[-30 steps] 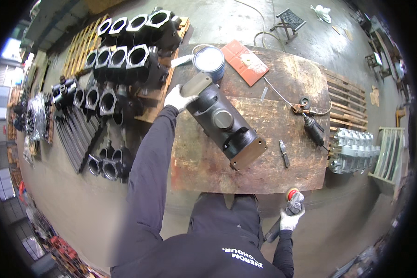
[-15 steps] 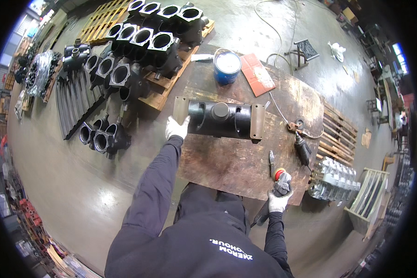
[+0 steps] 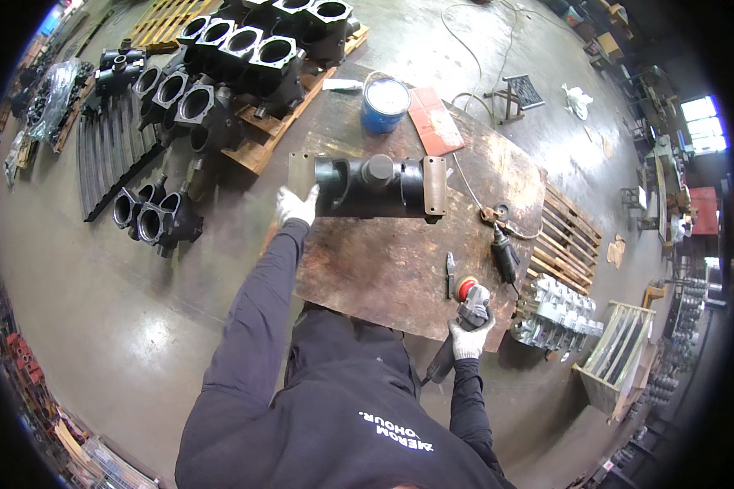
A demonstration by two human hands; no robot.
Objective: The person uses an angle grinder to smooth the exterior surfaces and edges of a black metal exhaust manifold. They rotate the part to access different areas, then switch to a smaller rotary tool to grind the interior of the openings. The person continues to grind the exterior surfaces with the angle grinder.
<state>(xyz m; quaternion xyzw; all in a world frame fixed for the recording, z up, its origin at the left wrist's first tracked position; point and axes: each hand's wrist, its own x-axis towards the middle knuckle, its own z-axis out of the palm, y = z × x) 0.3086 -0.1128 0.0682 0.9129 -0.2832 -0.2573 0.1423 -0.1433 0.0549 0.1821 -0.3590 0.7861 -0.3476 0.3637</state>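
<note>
While crosswise, cylinder (image 3: 373, 201), stub (image 3: 378, 169) upward

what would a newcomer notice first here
Probably the big black cylindrical housing spread sideways over the worn tabletop, with the gloved left hand at its left end. Next, the bright red disc on the power tool in the right hand, near the tabletop's near right corner. Farther off to the left, rows of black castings show large round openings.

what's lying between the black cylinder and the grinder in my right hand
In the head view, worn tabletop, with a small slim hand tool beside the red disc of the grinder.
</note>
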